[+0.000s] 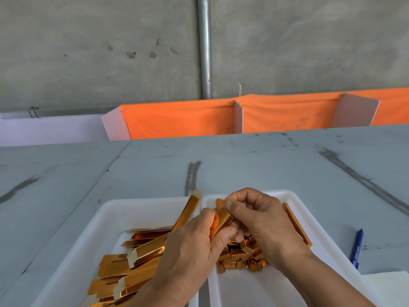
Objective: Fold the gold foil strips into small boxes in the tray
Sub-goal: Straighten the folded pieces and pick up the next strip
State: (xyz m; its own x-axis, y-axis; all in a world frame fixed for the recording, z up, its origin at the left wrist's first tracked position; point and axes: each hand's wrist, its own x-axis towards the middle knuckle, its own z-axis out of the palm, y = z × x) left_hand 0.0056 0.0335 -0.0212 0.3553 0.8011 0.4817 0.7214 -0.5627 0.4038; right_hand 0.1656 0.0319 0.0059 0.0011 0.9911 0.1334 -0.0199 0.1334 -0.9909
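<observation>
Two white trays sit side by side at the table's near edge. The left tray (pixel 110 220) holds a heap of flat gold foil strips (pixel 124 269). In the right tray (pixel 294 202) lies a pile of small folded gold boxes (pixel 241 255). My left hand (pixel 190 249) and my right hand (pixel 261 220) meet above the gap between the trays, both pinching one gold foil strip (pixel 223 218) that is partly folded. A long strip (pixel 188 211) sticks up and away from my left hand, its white end tab on top.
A blue pen (pixel 356 249) lies on the grey table (pixel 243 162) to the right of the trays, beside a white sheet (pixel 387 286). A long gold piece (pixel 296 224) leans on the right tray's rim. Orange cloth (pixel 181 120) and a concrete wall stand behind.
</observation>
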